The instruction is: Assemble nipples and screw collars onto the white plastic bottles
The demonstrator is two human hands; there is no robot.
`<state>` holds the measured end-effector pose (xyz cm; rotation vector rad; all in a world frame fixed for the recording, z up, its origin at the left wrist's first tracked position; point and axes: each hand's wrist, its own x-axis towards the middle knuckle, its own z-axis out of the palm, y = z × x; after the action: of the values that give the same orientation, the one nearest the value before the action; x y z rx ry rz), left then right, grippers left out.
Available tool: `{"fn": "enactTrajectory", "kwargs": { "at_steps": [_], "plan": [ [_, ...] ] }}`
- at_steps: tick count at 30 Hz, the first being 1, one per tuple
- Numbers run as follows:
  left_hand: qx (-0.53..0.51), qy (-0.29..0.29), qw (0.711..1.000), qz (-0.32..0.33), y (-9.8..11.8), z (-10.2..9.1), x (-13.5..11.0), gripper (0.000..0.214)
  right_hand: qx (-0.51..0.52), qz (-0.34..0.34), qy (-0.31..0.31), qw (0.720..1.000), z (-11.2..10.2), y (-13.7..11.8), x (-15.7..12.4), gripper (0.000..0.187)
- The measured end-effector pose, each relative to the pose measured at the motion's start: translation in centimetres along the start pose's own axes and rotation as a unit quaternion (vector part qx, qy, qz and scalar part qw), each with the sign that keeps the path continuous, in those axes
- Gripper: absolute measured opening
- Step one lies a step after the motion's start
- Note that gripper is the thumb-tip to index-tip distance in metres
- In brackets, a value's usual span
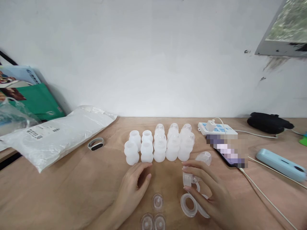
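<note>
Several translucent white silicone bottle-like pieces (pixel 159 145) stand in two rows on the wooden table (pixel 72 191). My left hand (pixel 133 188) rests on the table just in front of the left end of the rows, fingers loosely curled, holding nothing. My right hand (pixel 208 191) lies over a small clear cup-shaped part (pixel 188 179), fingertips touching it. Below it lie clear rings (pixel 189 206). A clear dome cap (pixel 204 157) lies on its side beyond my right fingers. Three small clear nipple-like pieces (pixel 155 214) sit between my hands.
A white plastic bag (pixel 57 135) and a wristband (pixel 96 144) lie at left. A power strip (pixel 216 128), a phone (pixel 226 150) on a cable, a light blue case (pixel 280 164) and a black object (pixel 268 123) are at right. Books (pixel 26 95) lean on the wall.
</note>
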<state>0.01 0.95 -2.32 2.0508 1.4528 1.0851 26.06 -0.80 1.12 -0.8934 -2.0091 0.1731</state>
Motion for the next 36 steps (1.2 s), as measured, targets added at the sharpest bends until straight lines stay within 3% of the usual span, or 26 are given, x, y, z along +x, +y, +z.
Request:
{"fn": "enactTrajectory", "kwargs": {
  "at_steps": [8,11,15,20,25,29,36],
  "plan": [
    [-0.107,-0.063,0.984,0.126,1.2,0.1,-1.1,0.021,0.029,-0.005,-0.017,0.999,0.5,-1.3,-0.1,0.02],
    [-0.204,-0.119,0.969,0.075,2.2,0.1,-1.4,0.019,0.034,-0.042,-0.035,0.998,0.5,-1.6,-0.3,0.018],
    [-0.356,-0.171,0.918,-0.04,3.3,0.6,-1.4,0.031,0.031,-0.067,-0.074,0.995,0.7,-1.6,-0.7,0.012],
    [-0.448,-0.192,0.869,-0.082,3.5,1.1,-1.4,0.04,0.031,-0.11,-0.05,0.992,1.8,-2.1,-0.9,0.012],
    [-0.464,-0.194,0.855,-0.129,3.5,1.3,-1.4,0.04,0.024,-0.114,-0.012,0.993,2.4,-2.6,-1.0,0.013],
    [-0.489,-0.2,0.839,-0.129,3.6,1.6,-1.5,0.03,0.029,-0.092,-0.005,0.995,2.7,-2.8,-1.4,0.013],
    [-0.474,-0.195,0.845,-0.151,3.2,2.0,-1.8,0.037,0.05,-0.102,-0.002,0.993,3.6,-2.7,-2.0,0.014]
  ]
}}
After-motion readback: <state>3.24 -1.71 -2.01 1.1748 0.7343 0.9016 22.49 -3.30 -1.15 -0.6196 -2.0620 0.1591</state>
